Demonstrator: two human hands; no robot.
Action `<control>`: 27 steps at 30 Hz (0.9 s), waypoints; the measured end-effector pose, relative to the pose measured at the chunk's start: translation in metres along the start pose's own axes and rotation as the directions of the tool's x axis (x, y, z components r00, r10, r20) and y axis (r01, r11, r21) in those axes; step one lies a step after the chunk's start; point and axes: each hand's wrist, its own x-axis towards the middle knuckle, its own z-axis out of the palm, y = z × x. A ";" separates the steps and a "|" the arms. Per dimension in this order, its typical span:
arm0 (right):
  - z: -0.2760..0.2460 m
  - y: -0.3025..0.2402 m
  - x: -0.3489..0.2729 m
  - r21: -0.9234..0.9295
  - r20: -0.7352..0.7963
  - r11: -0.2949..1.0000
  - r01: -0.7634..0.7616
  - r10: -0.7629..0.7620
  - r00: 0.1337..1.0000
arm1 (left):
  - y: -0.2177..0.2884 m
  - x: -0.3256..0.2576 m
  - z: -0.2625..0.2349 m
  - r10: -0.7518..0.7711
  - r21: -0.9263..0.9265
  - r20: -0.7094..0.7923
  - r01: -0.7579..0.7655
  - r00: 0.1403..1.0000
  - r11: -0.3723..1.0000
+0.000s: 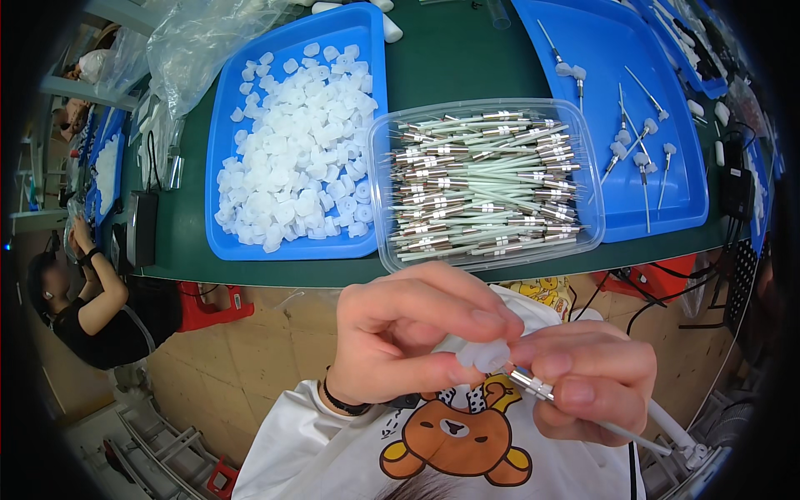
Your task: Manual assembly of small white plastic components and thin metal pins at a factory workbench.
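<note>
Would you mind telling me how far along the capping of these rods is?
Done: a few capped rods lie in the right tray. In hand: the left hand holds a cap at a rod in the right hand. Left: a full tub and many caps.

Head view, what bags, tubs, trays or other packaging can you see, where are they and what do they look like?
Clear tub: table's near edge, centre; rounded, see-through, full of thin rods.
Left tray: beside the tub; blue, rectangular, piled with white caps.
Right tray: behind the tub; blue, a few capped rods.
Plastic bag: top left; clear, crumpled.
</note>
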 end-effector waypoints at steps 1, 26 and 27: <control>0.000 0.000 0.000 0.003 0.001 1.000 0.000 0.000 1.000 | 0.000 0.000 0.000 0.002 0.003 0.000 -0.002 1.000 1.000; -0.007 0.008 0.001 0.118 0.069 0.993 0.019 -0.027 0.997 | 0.001 0.000 -0.002 -0.021 0.090 0.043 0.017 0.999 0.996; -0.008 0.010 0.001 0.121 0.072 0.992 0.023 -0.032 0.997 | 0.000 0.000 -0.002 -0.014 0.091 0.042 0.010 0.999 0.996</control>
